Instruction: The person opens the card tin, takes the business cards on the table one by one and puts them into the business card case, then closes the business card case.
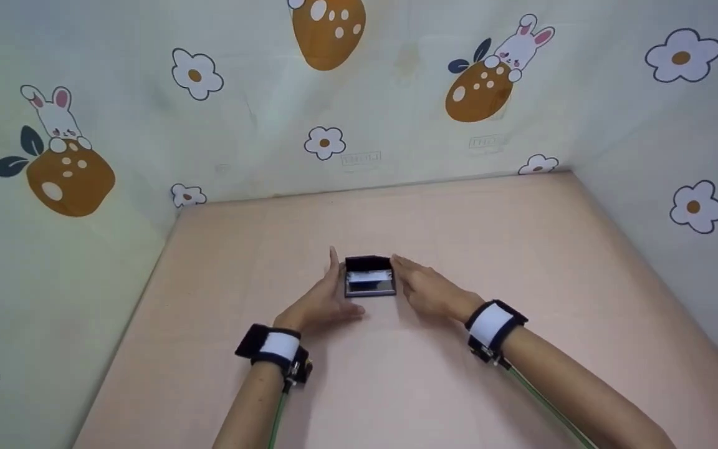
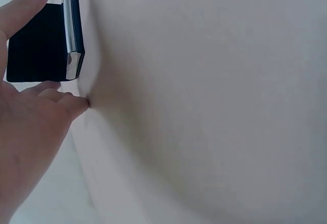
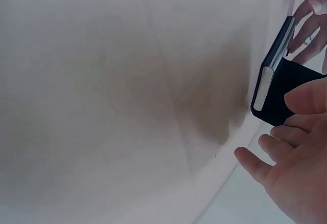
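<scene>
A small black flip-lid card case (image 1: 370, 287) lies on the pink table, its lid raised at the far side. Inside it shows a shiny, silvery tray with a pale strip across it. My left hand (image 1: 321, 304) stands at the case's left side, fingers extended forward and thumb spread toward the near edge. On the other side, my right hand (image 1: 429, 290) holds its fingers fairly straight, fingertips right at the lid's right edge. The left wrist view shows the case (image 2: 74, 40) side-on with its silver rim; neither hand's fingers curl round it.
The pink tabletop (image 1: 434, 386) reaches back to a pale wall covering (image 1: 396, 112) printed with rabbits, brown fruit and flowers. More of this covering rises at left and right. Each wrist wears a strapped camera band (image 1: 493, 324) with a green cable (image 1: 546, 399).
</scene>
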`<state>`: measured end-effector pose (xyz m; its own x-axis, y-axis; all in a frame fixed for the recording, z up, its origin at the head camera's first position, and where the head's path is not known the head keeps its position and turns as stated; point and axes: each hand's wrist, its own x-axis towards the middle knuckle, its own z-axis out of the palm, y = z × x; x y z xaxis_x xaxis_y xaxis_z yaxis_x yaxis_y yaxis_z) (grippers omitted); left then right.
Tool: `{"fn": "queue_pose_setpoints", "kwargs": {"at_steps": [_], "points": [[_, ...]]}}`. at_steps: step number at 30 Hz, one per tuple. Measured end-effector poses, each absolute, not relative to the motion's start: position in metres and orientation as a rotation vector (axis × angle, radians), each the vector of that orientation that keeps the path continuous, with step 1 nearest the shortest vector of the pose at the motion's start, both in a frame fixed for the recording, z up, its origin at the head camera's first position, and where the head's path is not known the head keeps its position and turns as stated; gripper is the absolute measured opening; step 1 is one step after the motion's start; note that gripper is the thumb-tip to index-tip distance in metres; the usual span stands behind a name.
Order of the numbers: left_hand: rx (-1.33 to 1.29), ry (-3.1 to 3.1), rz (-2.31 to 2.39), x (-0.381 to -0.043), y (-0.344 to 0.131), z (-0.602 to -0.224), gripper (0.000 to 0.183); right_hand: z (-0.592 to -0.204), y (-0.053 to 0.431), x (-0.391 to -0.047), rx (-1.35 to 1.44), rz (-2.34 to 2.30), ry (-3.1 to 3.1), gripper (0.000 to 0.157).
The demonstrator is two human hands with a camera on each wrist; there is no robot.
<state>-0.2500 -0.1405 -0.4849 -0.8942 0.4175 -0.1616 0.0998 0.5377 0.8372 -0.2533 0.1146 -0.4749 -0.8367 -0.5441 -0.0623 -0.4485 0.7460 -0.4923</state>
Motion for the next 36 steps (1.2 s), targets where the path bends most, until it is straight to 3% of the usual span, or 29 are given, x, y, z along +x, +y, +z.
{"fn": "queue_pose_setpoints", "kwargs": {"at_steps": [9, 18, 29, 36], "points": [[0.435, 2.463, 1.145, -0.241, -0.148, -0.487, 0.13, -0.479, 0.11, -0.243, -0.861, -0.608, 2.738, 0.051], [0.492, 2.562, 0.766, -0.232, -0.141, -0.486, 0.084, -0.484, 0.106, -0.237, -0.842, -0.516, 2.711, 0.052], [0.492, 2.633, 0.713, -0.227, -0.138, -0.486, 0.077, -0.483, 0.112, -0.235, -0.808, -0.574, 2.693, 0.056], [0.546, 2.829, 0.683, -0.215, -0.165, -0.47, 0.071, -0.465, 0.147, -0.235, -0.762, -0.701, 2.784, 0.056]]}}
